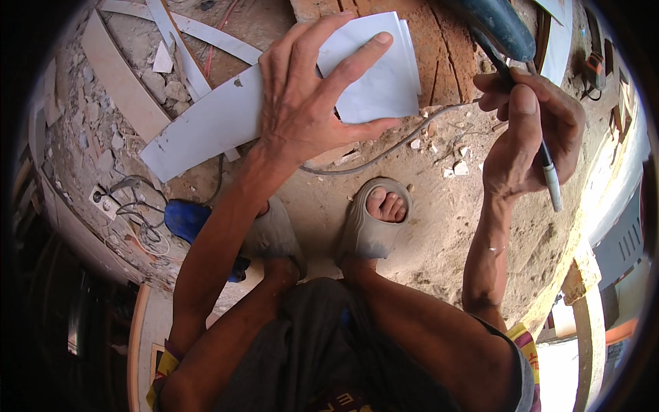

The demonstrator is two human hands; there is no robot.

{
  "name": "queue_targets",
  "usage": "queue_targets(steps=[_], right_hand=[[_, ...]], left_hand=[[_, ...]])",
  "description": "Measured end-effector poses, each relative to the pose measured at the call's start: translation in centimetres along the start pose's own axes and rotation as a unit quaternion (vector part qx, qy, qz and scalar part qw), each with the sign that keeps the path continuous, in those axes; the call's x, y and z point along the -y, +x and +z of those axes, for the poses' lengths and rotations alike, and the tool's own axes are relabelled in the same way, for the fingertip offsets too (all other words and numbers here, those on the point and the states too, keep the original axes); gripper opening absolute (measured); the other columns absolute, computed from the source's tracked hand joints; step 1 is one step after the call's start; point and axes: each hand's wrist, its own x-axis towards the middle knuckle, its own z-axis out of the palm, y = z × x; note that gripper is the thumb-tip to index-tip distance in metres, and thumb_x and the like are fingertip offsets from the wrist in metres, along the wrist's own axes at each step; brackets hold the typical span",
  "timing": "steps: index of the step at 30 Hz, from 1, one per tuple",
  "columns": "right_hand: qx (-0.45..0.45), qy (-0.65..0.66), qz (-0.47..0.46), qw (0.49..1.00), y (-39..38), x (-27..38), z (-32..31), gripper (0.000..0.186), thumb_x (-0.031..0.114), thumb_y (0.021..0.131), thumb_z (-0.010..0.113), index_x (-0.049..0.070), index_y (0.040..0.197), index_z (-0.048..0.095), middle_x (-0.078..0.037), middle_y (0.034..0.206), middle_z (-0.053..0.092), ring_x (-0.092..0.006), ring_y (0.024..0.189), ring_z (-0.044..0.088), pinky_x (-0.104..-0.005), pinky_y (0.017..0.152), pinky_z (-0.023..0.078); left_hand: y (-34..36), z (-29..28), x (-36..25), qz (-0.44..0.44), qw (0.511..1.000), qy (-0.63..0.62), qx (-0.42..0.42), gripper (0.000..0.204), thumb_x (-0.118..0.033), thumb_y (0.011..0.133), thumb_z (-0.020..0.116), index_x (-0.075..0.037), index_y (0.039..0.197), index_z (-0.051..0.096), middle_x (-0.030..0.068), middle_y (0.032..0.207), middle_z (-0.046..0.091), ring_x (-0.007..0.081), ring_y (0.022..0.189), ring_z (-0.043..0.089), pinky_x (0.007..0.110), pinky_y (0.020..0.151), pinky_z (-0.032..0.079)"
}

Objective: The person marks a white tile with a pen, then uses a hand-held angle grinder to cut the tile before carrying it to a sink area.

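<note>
My left hand (302, 103) lies with spread fingers over white tile pieces. Under its fingers, the squarish tile piece (377, 75) rests on a reddish brick-like block (449, 58); a second edge shows along its right side. A long white tile strip (206, 123) reaches out to the left from beneath the same hand. At the right, my right hand (532, 134) is closed around a dark pen (550, 175) with a pale lower end. The pen's upper end points up and left, close beside a rounded dark blue tool body (504, 27), cut off by the top edge.
Cut tile strips (120, 82) and rubble lie at the upper left. A grey cable (384, 158) crosses the dirt floor ahead of my sandals (377, 220). Tangled wires with a white socket (104, 202) and a blue object (187, 220) are at left; an orange-black tape measure (594, 69) lies far right.
</note>
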Motion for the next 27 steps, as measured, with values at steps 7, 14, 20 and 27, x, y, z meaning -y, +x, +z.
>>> queue_targets(steps=[7, 14, 20, 27], right_hand=[[0.081, -0.219, 0.072, 0.97, -1.0, -0.3, 0.6, 0.019, 0.023, 0.101, 0.084, 0.005, 0.108, 0.084, -0.004, 0.088, 0.084, -0.0116, 0.077, 0.079, -0.0261, 0.072, 0.063], [0.087, -0.208, 0.108, 0.968, -0.7, -1.0, 1.9, 0.021, 0.024, 0.1, 0.083, 0.005, 0.108, 0.085, -0.004, 0.089, 0.083, -0.0129, 0.077, 0.079, -0.0279, 0.072, 0.062], [0.104, -0.215, 0.068, 0.969, 0.1, -1.6, 2.0, 0.021, 0.025, 0.1, 0.083, 0.005, 0.108, 0.085, -0.005, 0.092, 0.084, -0.0148, 0.079, 0.08, -0.0286, 0.073, 0.063], [0.109, -0.206, 0.1, 0.967, 0.0, -1.6, 2.2, 0.021, 0.025, 0.101, 0.083, 0.005, 0.109, 0.083, -0.005, 0.092, 0.085, -0.0146, 0.083, 0.082, -0.028, 0.075, 0.064]], left_hand=[[0.1, 0.1, 0.2, 0.013, 1.0, -0.001, 0.0, 0.106, -0.055, 0.063, 0.106, -0.029, 0.158, 0.066, 0.0089, 0.162, 0.055, 0.0336, 0.142, 0.051, 0.052, 0.12, 0.037], [0.2, 0.1, 0.0, -0.005, 1.0, -0.01, -0.014, 0.098, -0.056, 0.064, 0.103, -0.035, 0.154, 0.07, 0.0059, 0.161, 0.057, 0.0319, 0.142, 0.051, 0.05, 0.117, 0.038], [0.1, 0.1, 0.1, -0.006, 1.0, -0.012, -0.007, 0.099, -0.057, 0.064, 0.103, -0.036, 0.155, 0.07, 0.006, 0.162, 0.056, 0.0324, 0.143, 0.05, 0.051, 0.118, 0.038], [0.0, 0.2, 0.2, -0.008, 1.0, -0.011, -0.004, 0.1, -0.057, 0.063, 0.103, -0.037, 0.155, 0.069, 0.0058, 0.162, 0.055, 0.0323, 0.143, 0.049, 0.051, 0.118, 0.038]])
